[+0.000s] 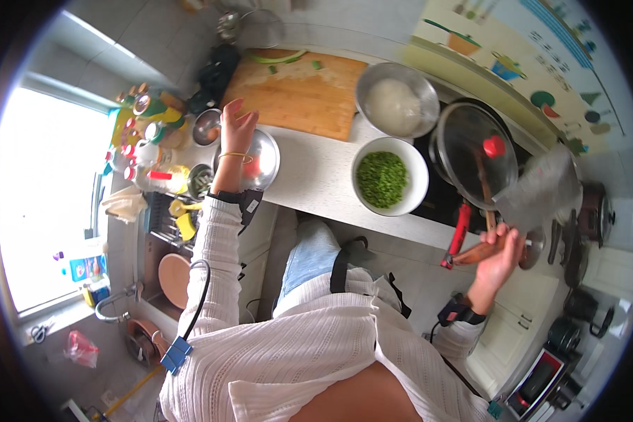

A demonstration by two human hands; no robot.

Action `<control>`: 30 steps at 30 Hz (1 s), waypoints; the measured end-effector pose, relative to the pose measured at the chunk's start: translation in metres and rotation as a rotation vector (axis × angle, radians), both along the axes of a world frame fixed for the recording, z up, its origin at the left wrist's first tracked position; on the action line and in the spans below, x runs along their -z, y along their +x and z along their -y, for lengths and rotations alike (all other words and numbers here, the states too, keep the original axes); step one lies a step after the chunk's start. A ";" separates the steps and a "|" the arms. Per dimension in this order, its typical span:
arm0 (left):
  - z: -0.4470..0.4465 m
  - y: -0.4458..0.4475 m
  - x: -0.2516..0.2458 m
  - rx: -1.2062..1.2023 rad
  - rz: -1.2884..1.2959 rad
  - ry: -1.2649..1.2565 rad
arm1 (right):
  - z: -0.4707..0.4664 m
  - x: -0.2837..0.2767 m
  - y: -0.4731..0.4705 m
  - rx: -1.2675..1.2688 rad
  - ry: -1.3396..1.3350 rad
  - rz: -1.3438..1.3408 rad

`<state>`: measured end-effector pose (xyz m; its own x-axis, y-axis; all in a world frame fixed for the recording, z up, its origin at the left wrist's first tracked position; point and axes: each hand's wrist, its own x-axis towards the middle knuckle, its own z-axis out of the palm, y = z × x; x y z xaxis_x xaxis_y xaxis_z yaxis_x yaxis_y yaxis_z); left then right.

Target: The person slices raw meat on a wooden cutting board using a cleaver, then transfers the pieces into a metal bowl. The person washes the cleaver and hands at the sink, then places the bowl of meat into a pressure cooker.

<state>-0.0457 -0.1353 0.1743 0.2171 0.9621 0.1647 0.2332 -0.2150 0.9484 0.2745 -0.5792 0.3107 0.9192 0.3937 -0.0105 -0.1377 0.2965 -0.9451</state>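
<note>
My right hand point(498, 258) grips the brown wooden handle of a cleaver point(538, 184), whose wide grey blade is blurred and tilts up beside the stove. Near it, a pan with a glass lid point(453, 142) and red knob sits on the cooktop; its red handle point(458, 232) points toward me. A wooden utensil point(482, 179) shows at the lid, its far end unclear. My left hand point(237, 129) is raised with fingers apart, holding nothing. Below it is a metal bowl point(268, 155) with something reddish inside, partly hidden by my wrist. A smaller metal bowl point(204, 124) stands beside it.
A wooden cutting board point(295, 100) bears a green strip point(279, 59) and small green pieces. A white bowl point(422, 184) holds chopped greens point(382, 179); behind it, a metal bowl point(366, 79) contains a pale mass. Several bottles point(158, 153) crowd the left, near the sink point(158, 306).
</note>
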 end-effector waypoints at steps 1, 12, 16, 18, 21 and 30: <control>-0.007 -0.018 0.002 -0.050 -0.018 -0.071 | -0.034 0.001 -0.018 -0.115 0.037 -0.027; -0.072 -0.111 0.044 -0.035 0.162 -0.256 | -0.334 0.186 -0.170 -0.410 -0.359 -0.160; -0.066 -0.122 0.047 -0.032 -0.070 -0.058 | -0.336 0.236 -0.169 -0.231 -0.439 -0.319; -0.062 -0.123 0.045 -0.011 -0.319 0.071 | -0.330 0.251 -0.168 -0.209 -0.445 -0.309; -0.054 -0.120 0.040 0.028 -0.645 0.211 | -0.326 0.261 -0.170 -0.172 -0.434 -0.288; -0.027 -0.126 0.031 -0.068 -0.764 0.120 | -0.298 0.252 -0.201 -0.121 -0.358 -0.610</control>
<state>-0.1716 -0.1079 0.1429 0.2532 0.9625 0.0973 0.8294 -0.2678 0.4903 0.0732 -0.2814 0.0584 0.6587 0.3686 -0.6560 -0.6847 -0.0679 -0.7256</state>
